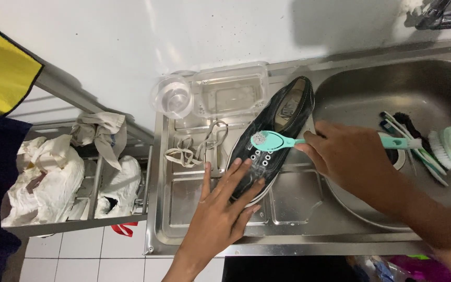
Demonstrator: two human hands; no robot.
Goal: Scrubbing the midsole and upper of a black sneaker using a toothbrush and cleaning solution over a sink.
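**Black sneaker mid-scrub on sink drainboard**

Black sneaker (pixel 267 143) lies on the steel drainboard (pixel 293 201), toe at approx 7 o'clock, heel at 1 o'clock, laces out. Left hand (pixel 220 209) comes in from 6 o'clock, fingers spread flat on the toe end, pinning it. Right hand (pixel 353 159), at 3 o'clock of the shoe, pinches the handle of a teal brush (pixel 277 140); brush head w/ white suds sits on the eyelet row.

Step in hand, by my read: scrubbing the upper near the eyelets. Next stroke prob. needs the left hand pressing firm so the shoe won't slide on wet steel, short passes along the eyelets.

Loose laces (pixel 197 146) at 9 o'clock of the shoe; clear cup (pixel 172 96) & clear tub (pixel 230 94) at 11; other brushes (pixel 434 149) in the basin (pixel 392 83) at 3.
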